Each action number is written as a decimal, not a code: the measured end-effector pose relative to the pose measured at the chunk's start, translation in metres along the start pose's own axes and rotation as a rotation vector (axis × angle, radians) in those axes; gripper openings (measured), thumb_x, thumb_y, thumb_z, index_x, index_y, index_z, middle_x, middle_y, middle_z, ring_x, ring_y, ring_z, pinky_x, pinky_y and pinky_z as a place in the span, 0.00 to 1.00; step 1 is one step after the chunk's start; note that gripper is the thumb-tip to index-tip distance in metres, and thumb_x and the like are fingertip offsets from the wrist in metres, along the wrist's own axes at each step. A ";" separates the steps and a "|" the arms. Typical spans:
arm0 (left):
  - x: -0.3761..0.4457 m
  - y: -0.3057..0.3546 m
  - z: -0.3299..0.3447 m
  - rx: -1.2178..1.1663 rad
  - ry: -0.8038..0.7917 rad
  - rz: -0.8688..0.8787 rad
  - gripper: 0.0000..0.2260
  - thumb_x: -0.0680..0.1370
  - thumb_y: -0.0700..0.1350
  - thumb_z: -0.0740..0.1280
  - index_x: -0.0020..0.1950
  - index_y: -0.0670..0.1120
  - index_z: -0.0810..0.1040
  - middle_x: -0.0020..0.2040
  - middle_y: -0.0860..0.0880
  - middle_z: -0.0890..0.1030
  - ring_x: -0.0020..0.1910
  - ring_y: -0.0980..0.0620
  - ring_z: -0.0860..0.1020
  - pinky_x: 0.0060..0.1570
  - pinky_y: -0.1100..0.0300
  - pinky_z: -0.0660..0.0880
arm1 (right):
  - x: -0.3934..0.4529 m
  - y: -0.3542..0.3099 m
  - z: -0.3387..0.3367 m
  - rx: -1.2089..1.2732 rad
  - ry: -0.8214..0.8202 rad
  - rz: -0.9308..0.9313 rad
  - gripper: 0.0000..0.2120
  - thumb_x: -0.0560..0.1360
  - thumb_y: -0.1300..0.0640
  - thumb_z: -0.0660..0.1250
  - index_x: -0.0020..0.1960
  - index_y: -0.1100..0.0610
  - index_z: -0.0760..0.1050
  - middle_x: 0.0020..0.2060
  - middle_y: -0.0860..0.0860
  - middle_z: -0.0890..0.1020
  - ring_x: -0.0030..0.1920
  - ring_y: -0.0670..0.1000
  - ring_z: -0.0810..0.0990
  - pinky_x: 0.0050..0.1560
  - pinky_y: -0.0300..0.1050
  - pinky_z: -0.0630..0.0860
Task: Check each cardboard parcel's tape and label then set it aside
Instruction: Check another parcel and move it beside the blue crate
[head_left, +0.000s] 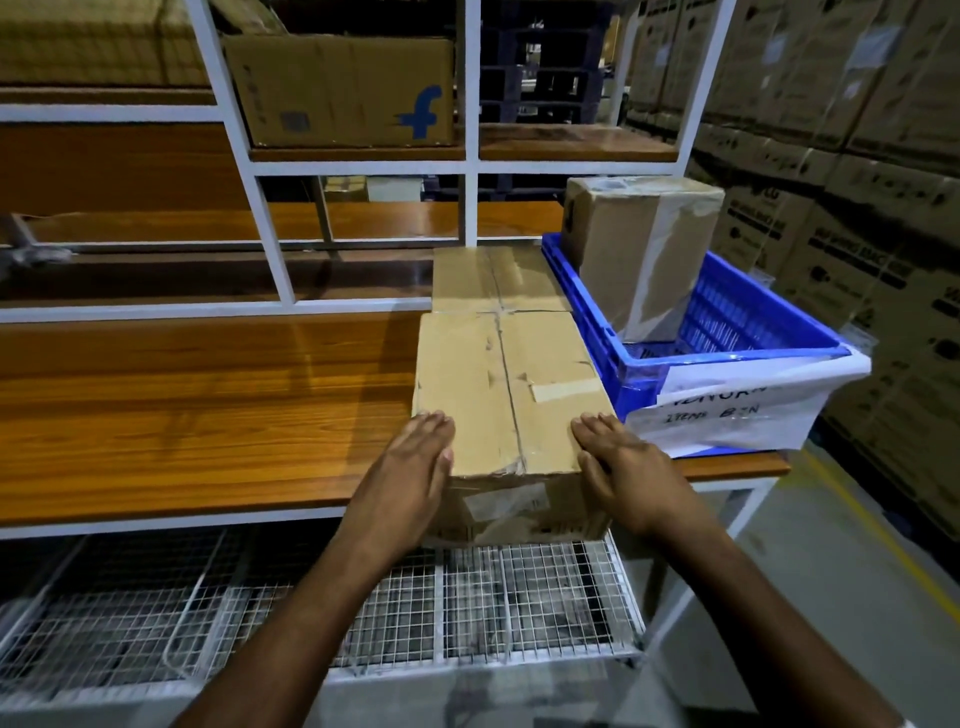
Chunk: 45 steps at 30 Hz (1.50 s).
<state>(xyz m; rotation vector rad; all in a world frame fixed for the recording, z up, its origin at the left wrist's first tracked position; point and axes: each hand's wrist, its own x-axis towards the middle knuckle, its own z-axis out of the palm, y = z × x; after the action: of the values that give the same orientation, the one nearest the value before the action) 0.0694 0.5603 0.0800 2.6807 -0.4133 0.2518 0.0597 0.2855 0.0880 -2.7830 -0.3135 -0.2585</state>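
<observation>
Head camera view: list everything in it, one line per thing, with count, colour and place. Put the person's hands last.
Near parcel: one, tan cardboard, taped along its top, at the table's front edge.
Second parcel: one, tan, directly behind the near parcel.
Upright parcel: one, brown with clear tape, standing in the crate.
Crate: one, blue plastic, right end of the table.
Paper sign: one, white, handwritten, on the crate's front.
Logo box: one, brown with a blue letter, upper shelf.
Table: one, wood top, white frame.
Wire rack: one, white, under the table.
Stacked cartons: many, brown, right wall.
Left hand: flat against the near parcel's left side.
Right hand: flat against its right side.
</observation>
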 end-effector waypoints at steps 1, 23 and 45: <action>0.001 0.000 0.002 -0.013 0.004 -0.004 0.22 0.85 0.52 0.51 0.79 0.53 0.57 0.79 0.54 0.57 0.78 0.57 0.51 0.72 0.64 0.45 | 0.001 0.001 0.002 0.016 0.011 -0.006 0.22 0.82 0.53 0.59 0.76 0.53 0.66 0.75 0.50 0.67 0.77 0.49 0.60 0.73 0.43 0.60; 0.013 0.008 -0.002 -0.759 -0.150 -0.351 0.39 0.68 0.81 0.45 0.71 0.63 0.71 0.66 0.46 0.78 0.65 0.43 0.76 0.68 0.37 0.68 | 0.019 -0.077 -0.031 0.306 0.412 -0.147 0.34 0.64 0.47 0.79 0.69 0.47 0.75 0.65 0.46 0.79 0.67 0.45 0.76 0.65 0.45 0.74; 0.150 -0.002 -0.068 0.043 -0.061 -0.205 0.19 0.84 0.47 0.55 0.75 0.48 0.65 0.81 0.46 0.52 0.79 0.44 0.45 0.75 0.39 0.51 | 0.181 -0.095 -0.038 -0.194 -0.210 -0.064 0.30 0.84 0.43 0.48 0.79 0.59 0.54 0.78 0.58 0.58 0.77 0.55 0.57 0.76 0.55 0.55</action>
<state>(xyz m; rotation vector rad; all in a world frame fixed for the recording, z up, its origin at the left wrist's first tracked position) 0.2030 0.5542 0.1756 2.7524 -0.1502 0.1202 0.2047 0.3942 0.1902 -3.0012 -0.4512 -0.0109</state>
